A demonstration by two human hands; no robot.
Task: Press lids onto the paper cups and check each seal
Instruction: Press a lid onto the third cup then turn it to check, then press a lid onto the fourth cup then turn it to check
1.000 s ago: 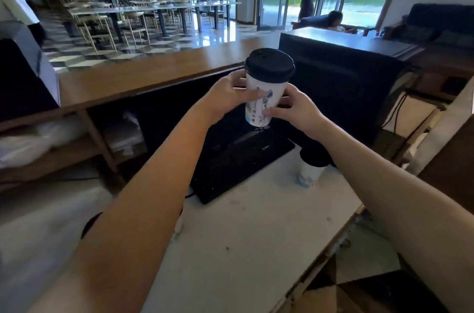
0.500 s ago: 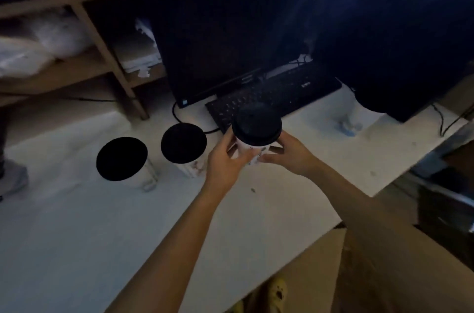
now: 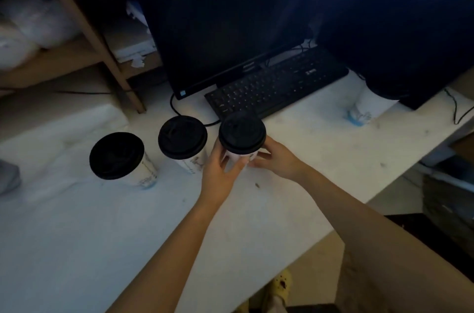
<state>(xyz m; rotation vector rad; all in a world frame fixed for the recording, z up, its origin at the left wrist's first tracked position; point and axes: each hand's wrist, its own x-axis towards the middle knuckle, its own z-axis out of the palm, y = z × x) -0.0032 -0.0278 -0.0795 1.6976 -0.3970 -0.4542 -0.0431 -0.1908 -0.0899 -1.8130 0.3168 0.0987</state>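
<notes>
A white paper cup with a black lid (image 3: 242, 136) is low over the white counter (image 3: 102, 223), just in front of the keyboard. My left hand (image 3: 220, 166) and my right hand (image 3: 277, 159) both grip its body from either side. Two more lidded cups stand to its left: one (image 3: 182, 138) close beside my left hand, another (image 3: 116, 155) farther left. A fourth paper cup (image 3: 369, 105) stands at the right, its top hidden under a dark box.
A black keyboard (image 3: 277, 84) and a dark monitor (image 3: 218, 23) stand behind the cups, with a cable trailing left. A dark box (image 3: 400, 18) fills the right. Wooden shelves (image 3: 77, 30) hold white bags at the left. The counter edge runs diagonally at lower right.
Both hands brought the lidded cup down from eye level to the counter, beside the two other lidded cups. My view tilted down from the room to the counter.
</notes>
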